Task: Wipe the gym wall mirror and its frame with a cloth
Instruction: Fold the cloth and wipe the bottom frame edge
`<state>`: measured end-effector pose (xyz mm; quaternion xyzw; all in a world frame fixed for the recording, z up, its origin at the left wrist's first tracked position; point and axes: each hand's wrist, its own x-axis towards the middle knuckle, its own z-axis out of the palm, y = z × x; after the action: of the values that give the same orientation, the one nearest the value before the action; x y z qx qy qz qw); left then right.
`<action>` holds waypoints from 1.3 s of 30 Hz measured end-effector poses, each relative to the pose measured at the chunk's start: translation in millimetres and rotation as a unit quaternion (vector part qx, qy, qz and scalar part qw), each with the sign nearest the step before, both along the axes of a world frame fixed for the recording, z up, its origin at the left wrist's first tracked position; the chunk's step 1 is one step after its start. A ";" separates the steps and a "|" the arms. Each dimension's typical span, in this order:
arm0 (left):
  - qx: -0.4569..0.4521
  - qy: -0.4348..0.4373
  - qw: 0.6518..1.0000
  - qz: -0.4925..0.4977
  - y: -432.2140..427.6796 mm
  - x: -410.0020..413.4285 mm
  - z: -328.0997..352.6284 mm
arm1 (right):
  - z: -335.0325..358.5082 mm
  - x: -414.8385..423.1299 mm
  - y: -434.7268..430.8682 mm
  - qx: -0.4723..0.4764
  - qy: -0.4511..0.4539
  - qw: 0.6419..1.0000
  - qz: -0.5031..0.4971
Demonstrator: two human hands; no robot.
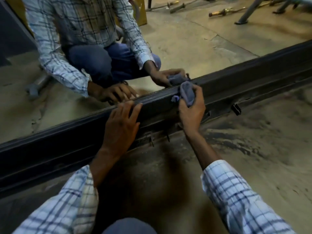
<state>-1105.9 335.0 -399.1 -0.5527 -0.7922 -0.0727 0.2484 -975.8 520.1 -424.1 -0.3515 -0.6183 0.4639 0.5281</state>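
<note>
Wall mirror (194, 41): lower part in view, glass meeting a dark metal frame (67, 146) whose bottom rail runs slantwise from lower left to upper right, just above the dusty concrete floor (253, 149). Cloth (186, 94): blue-grey, bunched, pressed against the rail's top edge where it meets the glass, right of the rail's middle. Right hand (191, 112): fingers curled round the cloth, gripping it against the frame. Left hand (120, 122): fingers straight and spread, resting flat on the rail's top edge, left of the cloth and apart from the right hand. Checked sleeves (236, 191): on both forearms. Small metal brackets (236, 108): under the rail, near the floor. Reflection in glass: crouching person in a checked shirt, both hands and cloth doubled at the rail; bars (224, 11) lying on the floor at the upper right.
</note>
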 end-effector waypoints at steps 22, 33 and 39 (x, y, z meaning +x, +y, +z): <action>0.074 -0.019 0.994 -0.080 130.6 44.8 -4.5 | 10.5 60.9 96.1 0.240 -0.221 0.941 0.090; 0.072 -0.033 0.996 -0.041 201.3 89.4 7.7 | 7.1 94.7 168.8 0.241 -0.139 0.957 0.086; 0.076 -0.040 0.996 -0.027 229.0 116.4 5.8 | -1.6 112.6 201.5 0.181 -0.108 0.977 0.013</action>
<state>-989.5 564.0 -393.4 -0.5497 -0.7786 -0.1614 0.2562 -863.2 721.7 -425.7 -0.2901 -0.7500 0.3107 0.5068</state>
